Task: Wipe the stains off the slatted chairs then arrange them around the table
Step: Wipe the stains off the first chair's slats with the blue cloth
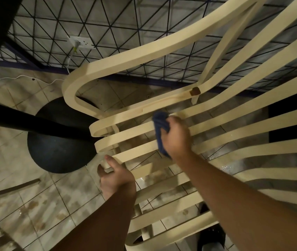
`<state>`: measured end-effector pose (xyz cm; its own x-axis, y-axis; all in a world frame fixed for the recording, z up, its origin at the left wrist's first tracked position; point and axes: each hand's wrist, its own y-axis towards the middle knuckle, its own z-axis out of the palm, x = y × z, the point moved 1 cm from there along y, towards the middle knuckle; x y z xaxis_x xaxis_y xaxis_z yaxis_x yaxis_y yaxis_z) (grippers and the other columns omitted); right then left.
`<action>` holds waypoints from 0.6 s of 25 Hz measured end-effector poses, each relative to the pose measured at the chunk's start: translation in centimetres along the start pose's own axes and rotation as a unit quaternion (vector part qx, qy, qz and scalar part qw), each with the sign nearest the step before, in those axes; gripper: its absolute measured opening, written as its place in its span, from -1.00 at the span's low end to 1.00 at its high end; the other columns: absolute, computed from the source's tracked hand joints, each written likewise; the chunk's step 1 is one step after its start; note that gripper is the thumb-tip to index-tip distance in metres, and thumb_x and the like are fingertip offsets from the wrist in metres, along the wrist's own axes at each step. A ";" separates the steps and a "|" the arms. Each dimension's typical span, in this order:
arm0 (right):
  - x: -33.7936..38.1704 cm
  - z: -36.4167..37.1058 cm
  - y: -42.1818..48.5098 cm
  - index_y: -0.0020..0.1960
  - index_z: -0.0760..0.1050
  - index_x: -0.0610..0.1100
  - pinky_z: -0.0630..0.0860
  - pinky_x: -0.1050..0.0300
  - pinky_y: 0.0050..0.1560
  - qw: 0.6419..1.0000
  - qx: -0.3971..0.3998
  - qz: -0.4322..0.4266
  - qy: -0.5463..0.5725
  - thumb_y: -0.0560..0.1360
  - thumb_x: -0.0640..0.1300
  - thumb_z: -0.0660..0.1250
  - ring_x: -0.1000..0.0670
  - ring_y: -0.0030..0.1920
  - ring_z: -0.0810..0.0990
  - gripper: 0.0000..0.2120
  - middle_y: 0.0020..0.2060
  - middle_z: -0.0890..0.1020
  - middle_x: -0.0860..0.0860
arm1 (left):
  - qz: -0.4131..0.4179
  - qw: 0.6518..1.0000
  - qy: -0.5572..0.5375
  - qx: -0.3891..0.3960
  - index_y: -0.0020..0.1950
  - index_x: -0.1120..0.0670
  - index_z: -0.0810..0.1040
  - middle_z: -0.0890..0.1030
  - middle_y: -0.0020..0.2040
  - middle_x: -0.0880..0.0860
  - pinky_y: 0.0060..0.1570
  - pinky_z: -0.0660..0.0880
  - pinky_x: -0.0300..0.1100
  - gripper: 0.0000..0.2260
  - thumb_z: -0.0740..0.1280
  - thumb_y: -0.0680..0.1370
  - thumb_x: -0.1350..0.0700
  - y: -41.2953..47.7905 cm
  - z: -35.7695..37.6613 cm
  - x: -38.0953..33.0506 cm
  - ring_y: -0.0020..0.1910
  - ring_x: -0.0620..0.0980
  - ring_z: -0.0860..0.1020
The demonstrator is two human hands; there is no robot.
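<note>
Your right hand (177, 140) is curled round a blue cloth (159, 124) and presses it down onto the seat slats of the cream slatted chair (234, 122). The cloth shows past your fingers and along the thumb side. Your left hand (115, 175) is nearer to you and to the left of the right one, well apart from it. Its fingers are loose and spread and hold nothing, at the rounded front ends of the slats; whether it touches them cannot be told. Beyond the cloth, a brown stain (195, 91) marks the seat's edge at the foot of the armrest (144, 51). Left of your left hand, the table's round black base (59, 153) stands on the tiled floor (40, 205), just beside the chair's front.
</note>
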<state>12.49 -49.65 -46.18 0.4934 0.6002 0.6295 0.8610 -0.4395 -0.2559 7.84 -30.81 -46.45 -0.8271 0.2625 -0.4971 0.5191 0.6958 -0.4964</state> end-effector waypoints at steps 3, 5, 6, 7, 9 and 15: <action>3.6 3.9 -3.1 0.24 0.52 -0.14 0.48 0.04 0.04 0.992 0.077 -0.089 -0.035 0.60 -0.12 0.31 -0.14 0.09 0.60 -0.76 0.12 0.59 -0.10 | 0.005 1.000 0.026 -0.012 0.56 -0.10 0.31 0.57 0.33 0.21 0.23 0.48 0.19 -0.22 -0.11 0.52 -0.53 0.3 0.0 0.0 0.27 0.30 0.54; 3.8 4.8 -3.6 0.23 0.52 -0.10 0.47 0.06 -0.03 0.987 0.083 -0.117 -0.069 0.60 -0.07 0.30 -0.13 0.04 0.61 -0.77 0.10 0.58 -0.07 | 0.010 0.999 0.037 -0.019 0.56 -0.09 0.32 0.59 0.31 0.20 0.26 0.46 0.19 -0.18 -0.15 0.49 -0.55 0.5 0.1 0.0 0.29 0.29 0.53; 3.4 4.6 -3.5 0.21 0.53 -0.08 0.47 0.06 -0.05 0.987 0.062 -0.129 -0.076 0.59 -0.05 0.31 -0.12 0.00 0.62 -0.78 0.07 0.59 -0.06 | 0.010 0.999 0.035 -0.019 0.56 -0.09 0.32 0.59 0.31 0.20 0.26 0.47 0.19 -0.16 -0.16 0.47 -0.56 0.7 0.2 0.2 0.29 0.29 0.53; 2.5 4.1 -3.2 0.18 0.54 -0.07 0.50 0.05 -0.06 0.986 0.040 -0.140 -0.082 0.58 -0.05 0.34 -0.11 -0.04 0.63 -0.79 0.03 0.60 -0.06 | 0.010 0.999 0.030 -0.018 0.55 -0.10 0.32 0.59 0.30 0.20 0.26 0.48 0.20 -0.14 -0.16 0.46 -0.58 0.7 0.2 0.2 0.28 0.29 0.54; 0.4 2.3 -2.3 0.18 0.56 -0.07 0.57 0.04 -0.07 0.984 0.015 -0.145 -0.098 0.57 -0.02 0.37 -0.07 -0.12 0.63 -0.78 -0.04 0.62 -0.05 | 0.007 1.000 0.015 -0.010 0.54 -0.13 0.31 0.59 0.28 0.18 0.23 0.51 0.24 -0.11 -0.16 0.41 -0.63 0.5 0.2 0.3 0.24 0.28 0.56; -7.2 -5.4 2.2 0.09 0.60 -0.18 0.52 0.04 -0.19 0.979 -0.102 -0.076 -0.158 0.53 -0.09 0.43 -0.19 -0.22 0.63 -0.80 -0.23 0.63 -0.16 | -0.019 0.999 -0.025 0.021 0.52 -0.23 0.26 0.59 0.30 0.13 0.10 0.61 0.22 -0.14 -0.12 0.37 -0.66 0.1 -0.3 0.0 0.16 0.23 0.60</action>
<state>10.18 -58.55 -47.34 0.4029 0.8315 0.3824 0.9008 -0.4343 -0.0046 7.84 -30.54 -46.27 -0.8345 0.2019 -0.5127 0.4976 0.6758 -0.5438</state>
